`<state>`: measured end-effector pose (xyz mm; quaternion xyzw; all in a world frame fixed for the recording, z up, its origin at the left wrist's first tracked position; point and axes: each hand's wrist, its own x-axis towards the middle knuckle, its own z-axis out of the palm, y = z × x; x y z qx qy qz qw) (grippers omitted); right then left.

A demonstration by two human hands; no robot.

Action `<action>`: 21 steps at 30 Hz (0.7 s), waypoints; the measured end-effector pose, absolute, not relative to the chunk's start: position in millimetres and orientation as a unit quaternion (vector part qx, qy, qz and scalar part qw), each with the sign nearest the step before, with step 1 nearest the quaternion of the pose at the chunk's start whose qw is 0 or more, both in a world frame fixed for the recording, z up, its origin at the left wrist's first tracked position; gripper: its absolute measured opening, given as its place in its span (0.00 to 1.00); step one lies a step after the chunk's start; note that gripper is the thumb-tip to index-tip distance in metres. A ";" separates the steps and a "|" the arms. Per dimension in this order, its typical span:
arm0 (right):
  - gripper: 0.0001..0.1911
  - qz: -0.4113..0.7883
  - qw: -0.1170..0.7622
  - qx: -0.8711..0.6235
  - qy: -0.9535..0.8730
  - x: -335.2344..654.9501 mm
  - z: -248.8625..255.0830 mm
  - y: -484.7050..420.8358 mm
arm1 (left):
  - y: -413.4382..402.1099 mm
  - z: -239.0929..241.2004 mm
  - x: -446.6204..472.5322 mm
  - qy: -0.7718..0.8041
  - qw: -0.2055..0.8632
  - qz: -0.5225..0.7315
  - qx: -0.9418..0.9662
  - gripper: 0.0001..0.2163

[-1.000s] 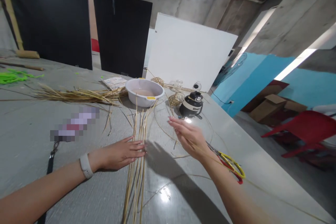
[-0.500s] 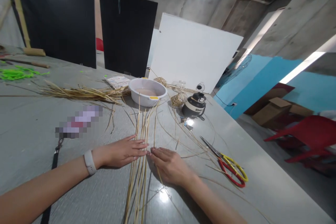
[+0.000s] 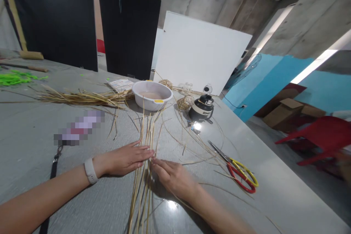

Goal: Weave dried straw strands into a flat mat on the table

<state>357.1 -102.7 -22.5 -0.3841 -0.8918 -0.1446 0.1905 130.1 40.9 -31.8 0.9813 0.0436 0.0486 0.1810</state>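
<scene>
Several thin tan rattan strands (image 3: 139, 197) lie lengthwise on the grey table in a loose row, running from its near edge toward a white basin. My left hand (image 3: 128, 159) rests flat across them, fingers stretched out and pressing down. At the row's right side, my right hand (image 3: 175, 179) has its fingers closed, the tips beside my left fingertips. A single rattan strand (image 3: 158, 137) passes into the right hand and comes out below it. The exact grip is hidden under the fingers.
The white basin (image 3: 138, 98) holds cloudy water. Left of it lies a strand bundle (image 3: 82, 98); to its right are a woven ball (image 3: 185, 103) and a black jug (image 3: 201, 109). Open scissors (image 3: 233, 166) lie at right, a lanyard (image 3: 54, 168) at left.
My right hand has shifted slightly left against the row, its fingers more closed, and the single strand has swung with it. My left hand still presses the strands. The view has moved slightly.
</scene>
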 end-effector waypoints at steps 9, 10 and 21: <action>0.11 -0.120 0.216 -0.405 -0.881 357.2 -29.4 -112.1 | 39.7 -26.0 129.9 0.027 0.179 0.044 0.982 0.22; 0.11 -0.117 0.215 -0.403 -0.882 356.5 -29.6 -112.0 | 39.3 -25.5 130.1 0.031 0.182 0.044 0.982 0.22; 0.06 -0.103 0.188 -0.413 -0.885 349.4 -28.6 -111.5 | 41.4 -30.8 129.0 0.022 0.169 0.040 0.985 0.23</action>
